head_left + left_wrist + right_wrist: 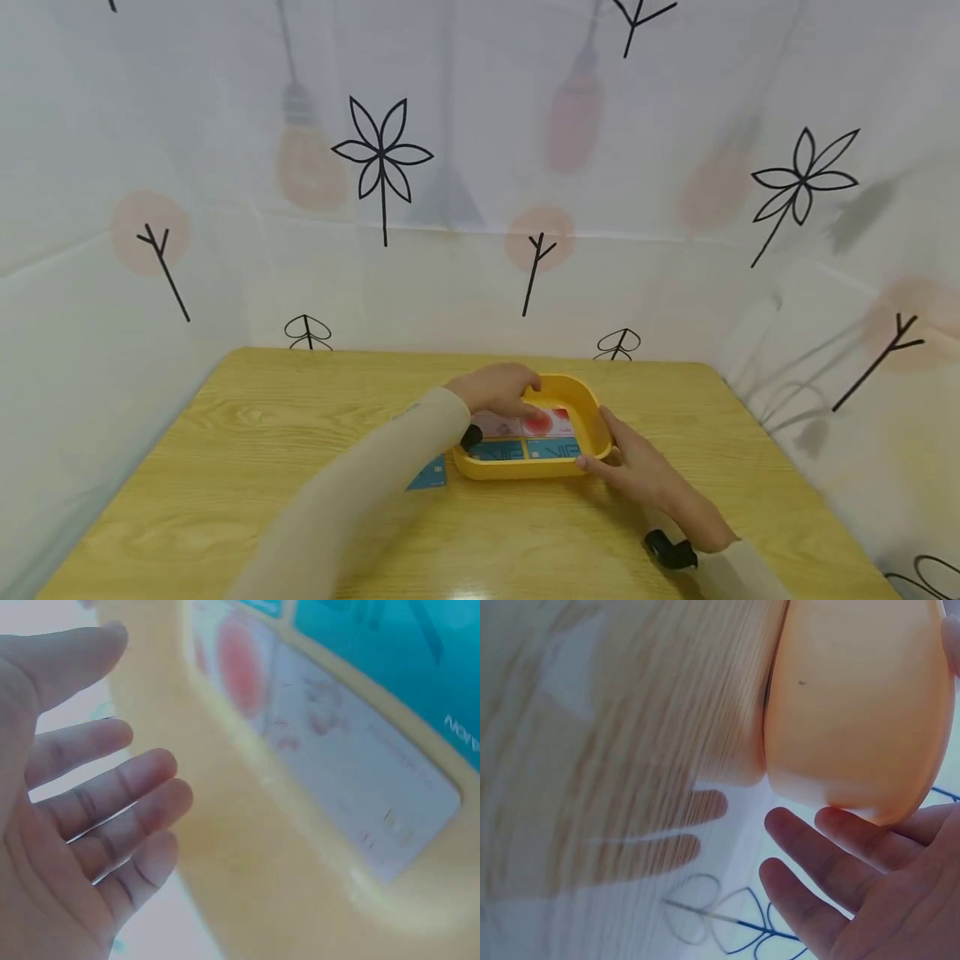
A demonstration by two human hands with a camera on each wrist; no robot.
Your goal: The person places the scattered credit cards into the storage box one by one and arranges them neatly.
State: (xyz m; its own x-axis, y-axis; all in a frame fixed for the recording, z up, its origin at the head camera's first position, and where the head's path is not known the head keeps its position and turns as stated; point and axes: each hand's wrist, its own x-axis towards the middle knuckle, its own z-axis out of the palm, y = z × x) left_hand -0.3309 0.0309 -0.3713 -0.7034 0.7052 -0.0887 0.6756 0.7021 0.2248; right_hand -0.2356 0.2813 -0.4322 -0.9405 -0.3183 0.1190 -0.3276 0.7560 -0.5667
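Note:
A yellow plastic tray (517, 471) stands on the table with several cards laid flat inside. Two blue cards (553, 448) marked VIP lie along its near side, and pale cards, one with a red circle (241, 666), lie behind them. My left hand (498, 389) reaches over the tray's far left side, its fingers (131, 817) spread and loosely bent with nothing in them. At the tray's right end, my right hand (637, 467) holds the rim between thumb and index finger; the other fingers (817, 859) stick out beside the wall.
Another blue card (429, 473) lies on the wooden table (300, 408) just left of the tray, partly hidden by my left sleeve (375, 471). A white curtain (465, 283) with printed plants and lamps hangs behind the table and at both sides.

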